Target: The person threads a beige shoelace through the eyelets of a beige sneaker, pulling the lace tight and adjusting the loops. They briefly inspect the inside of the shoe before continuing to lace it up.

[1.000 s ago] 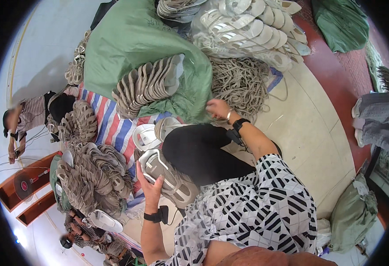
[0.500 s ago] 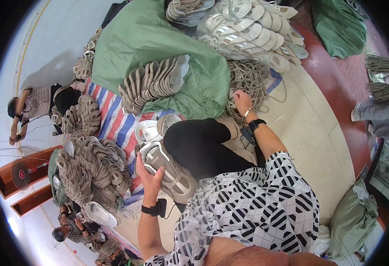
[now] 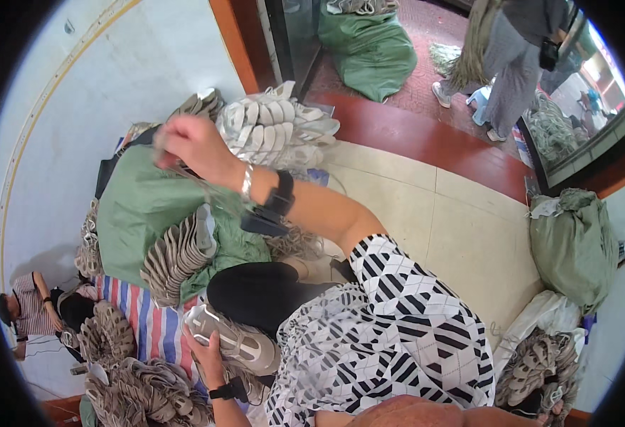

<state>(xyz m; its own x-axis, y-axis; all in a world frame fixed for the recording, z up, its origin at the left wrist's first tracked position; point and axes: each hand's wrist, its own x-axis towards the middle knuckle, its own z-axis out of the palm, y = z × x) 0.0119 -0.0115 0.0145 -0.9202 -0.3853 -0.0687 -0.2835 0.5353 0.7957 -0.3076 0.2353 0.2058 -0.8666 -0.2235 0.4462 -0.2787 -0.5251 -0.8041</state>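
Over green sack (image 3: 131,220), right hand (image 3: 200,149); earlier at laces (image 3: 294,243).

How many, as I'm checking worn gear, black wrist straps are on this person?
2: one right-wrist strap behind the right hand, and one left-wrist strap behind the left hand. Any beneath the patterned shirt would be hidden.

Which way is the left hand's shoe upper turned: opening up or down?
Up: the left hand holds the shoe upper, its white-edged opening facing the head camera.

Shoe uppers (image 3: 149,391) on striped sheet (image 3: 161,331)
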